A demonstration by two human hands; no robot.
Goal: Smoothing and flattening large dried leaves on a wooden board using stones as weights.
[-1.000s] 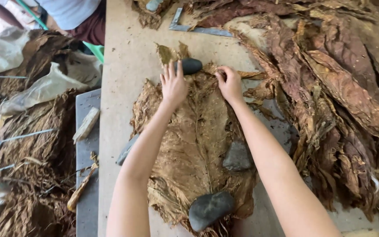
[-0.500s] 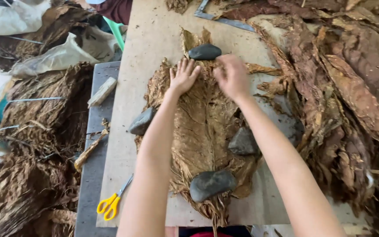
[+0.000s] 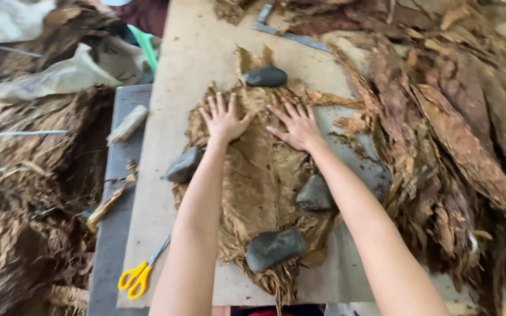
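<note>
Both hands, left hand [image 3: 224, 120] and right hand [image 3: 297, 127], press flat and open, gripping nothing, on the dried leaf [image 3: 259, 175]; smoothing gently outward should avoid tearing.

Four grey stones [image 3: 266, 76], one pair of yellow scissors [image 3: 136, 275], two hands [image 3: 224, 120].

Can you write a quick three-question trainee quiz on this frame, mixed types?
1. How many dark stones weigh down the flattened leaf stack?
2. True or false: the left hand and the right hand both lie flat, fingers spread, on the leaf stack.
3. Where do the yellow-handled scissors lie? A) on the heap of loose leaves B) near the board's front left corner C) under the right hand

Key: 1. Four: one at the far end, one at the near end, one on each side. 2. True. 3. B.
</note>
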